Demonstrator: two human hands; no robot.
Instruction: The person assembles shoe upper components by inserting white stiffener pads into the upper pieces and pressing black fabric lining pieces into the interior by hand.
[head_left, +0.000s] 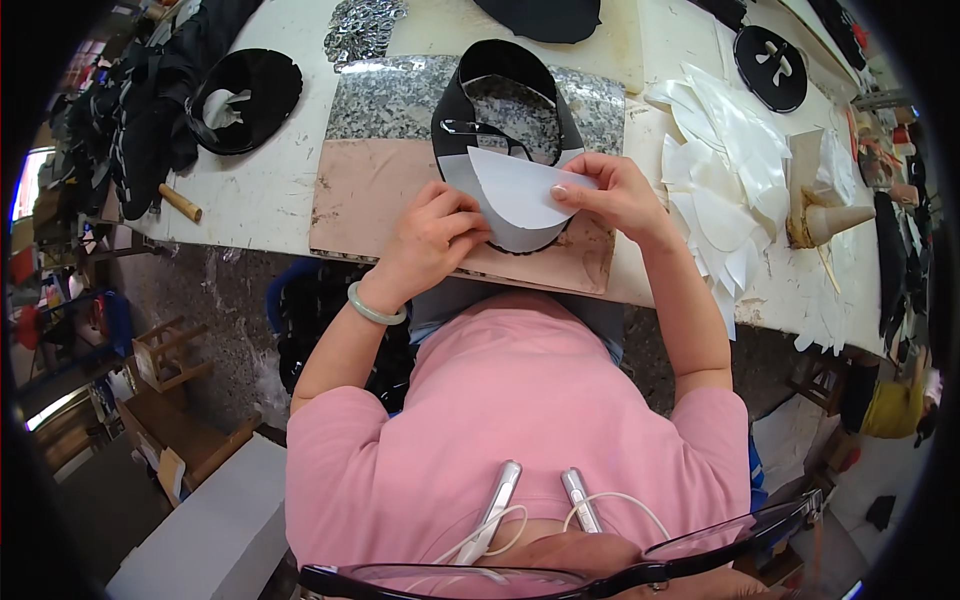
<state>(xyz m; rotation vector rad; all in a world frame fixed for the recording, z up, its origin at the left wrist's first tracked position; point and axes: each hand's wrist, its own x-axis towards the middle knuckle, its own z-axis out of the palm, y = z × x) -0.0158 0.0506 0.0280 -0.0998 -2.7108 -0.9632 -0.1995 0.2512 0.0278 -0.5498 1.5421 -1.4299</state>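
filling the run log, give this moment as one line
left hand: at shoe upper; right hand: pinching white sheet; beneath: tan board

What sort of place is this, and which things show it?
Probably a small workshop: white cut-out pieces lie heaped on a stained worktable, a wooden handle lies toward the left, and a curved black-and-grey piece sits mid-table.

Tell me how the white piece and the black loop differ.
Colour: the white piece is white; the black loop is mostly black, grey toward its near end.
Shape: the white piece is a sheet with a rounded edge; the black loop rings an opening.
Pose: the white piece, pinched by the right hand, covers part of the black loop, which sits beneath.
Both have curved edges.
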